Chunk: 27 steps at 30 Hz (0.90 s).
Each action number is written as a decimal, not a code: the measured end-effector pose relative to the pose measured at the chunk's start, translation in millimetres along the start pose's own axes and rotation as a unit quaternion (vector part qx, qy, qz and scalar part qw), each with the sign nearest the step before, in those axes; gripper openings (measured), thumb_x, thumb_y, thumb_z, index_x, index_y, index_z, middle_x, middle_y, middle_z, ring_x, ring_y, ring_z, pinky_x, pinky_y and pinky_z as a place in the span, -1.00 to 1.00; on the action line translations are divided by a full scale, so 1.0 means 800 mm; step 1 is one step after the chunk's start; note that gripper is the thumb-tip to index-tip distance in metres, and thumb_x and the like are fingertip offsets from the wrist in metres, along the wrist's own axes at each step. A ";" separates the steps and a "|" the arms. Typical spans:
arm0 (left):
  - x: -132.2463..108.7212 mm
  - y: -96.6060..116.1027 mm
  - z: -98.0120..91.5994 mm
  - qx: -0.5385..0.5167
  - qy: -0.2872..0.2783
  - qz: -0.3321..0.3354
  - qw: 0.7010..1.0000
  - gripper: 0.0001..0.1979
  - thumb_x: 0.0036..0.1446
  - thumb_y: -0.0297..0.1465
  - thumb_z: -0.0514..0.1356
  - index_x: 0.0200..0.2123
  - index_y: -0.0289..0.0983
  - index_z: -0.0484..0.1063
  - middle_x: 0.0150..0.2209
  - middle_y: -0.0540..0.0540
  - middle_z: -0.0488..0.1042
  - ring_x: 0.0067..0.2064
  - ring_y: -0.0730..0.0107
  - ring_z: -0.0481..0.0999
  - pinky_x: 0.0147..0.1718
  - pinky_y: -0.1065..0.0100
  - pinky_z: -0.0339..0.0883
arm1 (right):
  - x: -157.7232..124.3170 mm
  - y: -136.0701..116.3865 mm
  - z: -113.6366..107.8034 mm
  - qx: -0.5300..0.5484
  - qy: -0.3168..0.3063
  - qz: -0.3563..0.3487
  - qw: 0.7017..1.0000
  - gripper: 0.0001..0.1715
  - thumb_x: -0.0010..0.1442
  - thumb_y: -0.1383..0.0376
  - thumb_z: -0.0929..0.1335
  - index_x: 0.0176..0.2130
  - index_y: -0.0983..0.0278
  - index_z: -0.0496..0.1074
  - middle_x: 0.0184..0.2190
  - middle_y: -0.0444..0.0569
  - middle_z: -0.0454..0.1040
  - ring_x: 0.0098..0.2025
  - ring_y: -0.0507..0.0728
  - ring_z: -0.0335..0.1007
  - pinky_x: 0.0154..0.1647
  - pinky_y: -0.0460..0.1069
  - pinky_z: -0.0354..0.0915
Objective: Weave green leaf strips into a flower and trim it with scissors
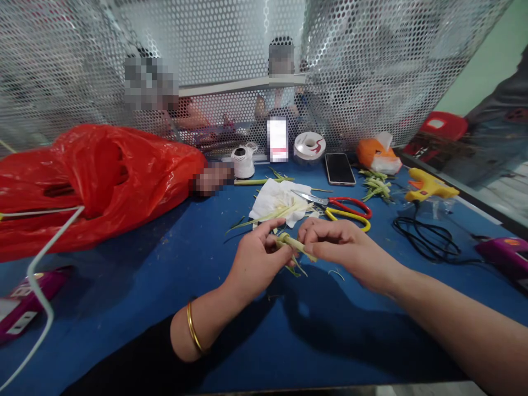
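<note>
– Blue worktop (165, 286), perforated silver sheeting (223, 33) behind. Where's the pale green strip (297, 245)?
– Above the worktop, between left hand (256, 258) and right hand (355, 247), just nearer the worker than the white tissue (267, 195).
– Hands' state?
– Both clamped on it, left at one end, right at the other.
– Close by?
– Scissors (322, 201), red and yellow handles, blades over the tissue. Phone (340, 169) behind them, yellow glue gun (431, 187) off right, red plastic bag (157, 165) far left.
</note>
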State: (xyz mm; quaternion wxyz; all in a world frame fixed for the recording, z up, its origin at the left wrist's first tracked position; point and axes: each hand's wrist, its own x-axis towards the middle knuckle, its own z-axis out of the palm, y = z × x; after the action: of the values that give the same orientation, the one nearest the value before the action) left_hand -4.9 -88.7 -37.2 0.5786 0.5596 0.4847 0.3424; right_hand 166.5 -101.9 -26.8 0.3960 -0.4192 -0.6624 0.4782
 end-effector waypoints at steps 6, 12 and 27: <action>-0.003 -0.011 0.004 0.064 0.005 0.055 0.996 -0.38 -0.04 -0.48 0.21 0.15 -0.28 0.25 -0.56 0.09 0.43 -0.51 0.45 0.43 -0.50 0.45 0.24 | -0.006 0.004 0.017 -0.156 0.066 -0.055 0.984 -0.75 0.13 0.40 0.30 -0.57 0.27 0.31 -0.49 -0.12 0.30 -0.39 0.04 0.25 -0.38 -0.05 0.17; -0.011 -0.012 0.003 0.097 0.015 0.091 0.991 -0.28 -0.05 -0.49 0.21 0.23 -0.17 0.20 -0.54 0.10 0.42 -0.50 0.46 0.38 -0.47 0.45 0.23 | -0.006 0.011 0.027 -0.111 0.099 0.013 0.989 -0.87 0.14 0.27 0.35 -0.30 0.24 0.30 -0.55 -0.22 0.29 -0.52 -0.01 0.21 -0.53 -0.10 0.15; -0.017 -0.014 0.005 0.177 -0.070 0.120 0.974 -0.21 -0.05 -0.50 0.17 0.30 -0.14 0.09 -0.55 0.08 0.42 -0.56 0.46 0.30 -0.52 0.45 0.18 | 0.005 0.007 0.016 0.099 -0.034 0.171 0.980 -0.77 0.07 0.20 0.40 -0.41 0.35 0.44 -0.51 -0.10 0.43 -0.63 -0.10 0.09 -0.67 -0.15 0.02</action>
State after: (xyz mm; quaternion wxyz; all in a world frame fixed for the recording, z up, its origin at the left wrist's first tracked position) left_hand -7.0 -104.2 -45.8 0.4573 0.7297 0.4252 0.2786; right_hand 154.1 -101.0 -34.7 0.3252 -0.4689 -0.5431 0.6159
